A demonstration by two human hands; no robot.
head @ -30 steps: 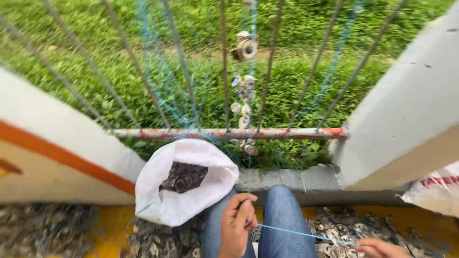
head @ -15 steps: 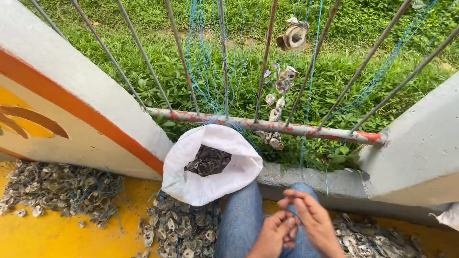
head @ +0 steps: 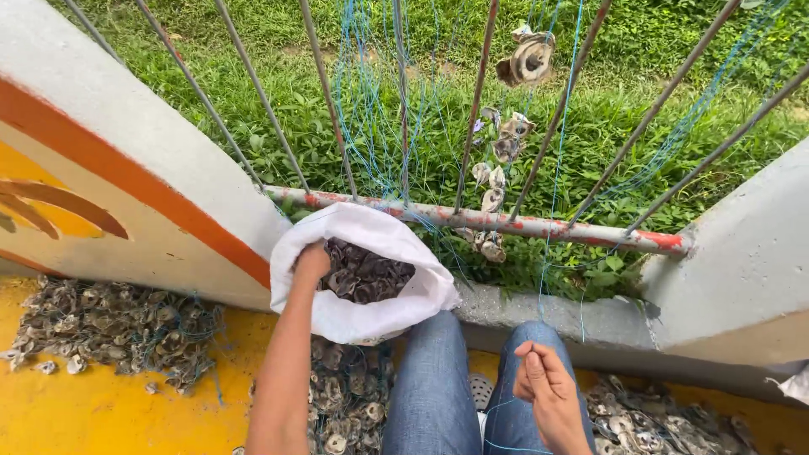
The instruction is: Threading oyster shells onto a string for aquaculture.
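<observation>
While left hand (head: 312, 261) dips into white sack (head: 371, 316), grip hidden, right hand (head: 543, 388) seemingly pinches blue string (head: 506, 409).

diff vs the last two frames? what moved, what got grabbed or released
The left hand left the right hand, where both met over the lap half a second ago, and reached forward into the white sack of dark shells. The right hand stayed over the knee, pinching the blue string. Unchanged: the sack against the rusty rail, the shells strung on the bars, and the shell piles on the yellow floor.
</observation>
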